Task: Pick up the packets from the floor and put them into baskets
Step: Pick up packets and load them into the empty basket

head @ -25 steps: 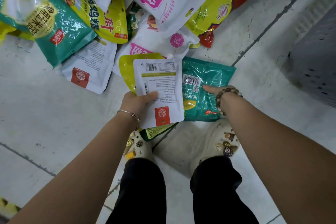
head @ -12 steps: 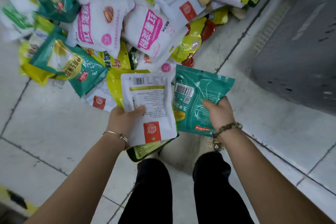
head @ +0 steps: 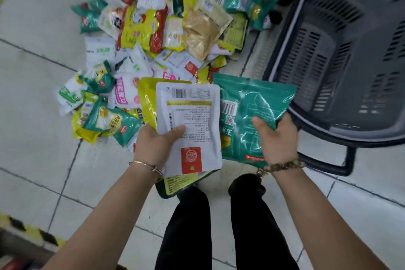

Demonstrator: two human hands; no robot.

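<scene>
The left grip (head: 153,145) pinched a white packet (head: 190,125) stacked over a yellow packet (head: 146,99), thumb across the front, while the right grip (head: 277,140) curled round a green packet (head: 252,105) just beside the grey basket (head: 361,17), both held above the floor (head: 32,61) near the pile of packets (head: 164,28).

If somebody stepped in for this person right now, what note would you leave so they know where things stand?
Left hand: grips a white packet stacked on a yellow packet, thumb on top.
Right hand: grips a green packet, beside the dark grey basket.
Done: the held packets are off the floor; none shows in the visible part of the basket.
Left: drop the held packets into the basket, then work through the pile of packets on the tiled floor ahead.
</scene>
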